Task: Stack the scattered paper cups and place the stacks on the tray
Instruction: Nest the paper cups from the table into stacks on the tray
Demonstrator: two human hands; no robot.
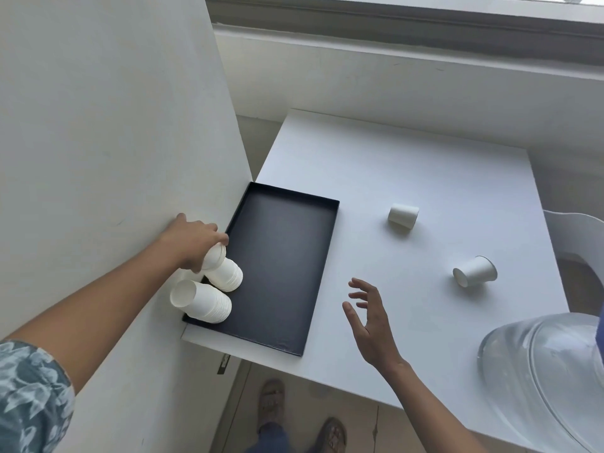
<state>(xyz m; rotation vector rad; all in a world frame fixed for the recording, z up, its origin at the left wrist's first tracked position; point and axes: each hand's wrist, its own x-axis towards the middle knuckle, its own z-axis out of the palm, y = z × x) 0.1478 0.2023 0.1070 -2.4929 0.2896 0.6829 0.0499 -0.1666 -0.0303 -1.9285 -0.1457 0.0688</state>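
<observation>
The left hand (192, 244) curled its fingers around the top of a stack of white paper cups (222, 269), gripping it at the upper end. That stack stood upside down, rims down, on the near left corner of the black tray (287, 250). The right hand (369, 317) held nothing; its fingers were spread and relaxed above the white desk (408, 165), just off the tray's right rim and near its front end.

A second stack of cups (204, 301) also stood in the tray, just nearer than the gripped one and close against it, tight to the tray's front left corner; whether the two touched could not be made out. Both stacks leaned toward the camera in this wide view. The rest of the tray floor was dark and bare.

Two single cups lay on their sides on the desk, well to the right of the tray. One paper cup (403, 216) was level with the tray's far half. The other loose cup (475, 271) lay farther right and nearer, its base pointing left toward the tray.

The tray's left rim ran along a white wall panel (108, 125). Far right of the tray, at the desk's near right corner, sat a large clear water jug (542, 377). Below the desk edge, sandalled feet (300, 416) showed on the floor.
</observation>
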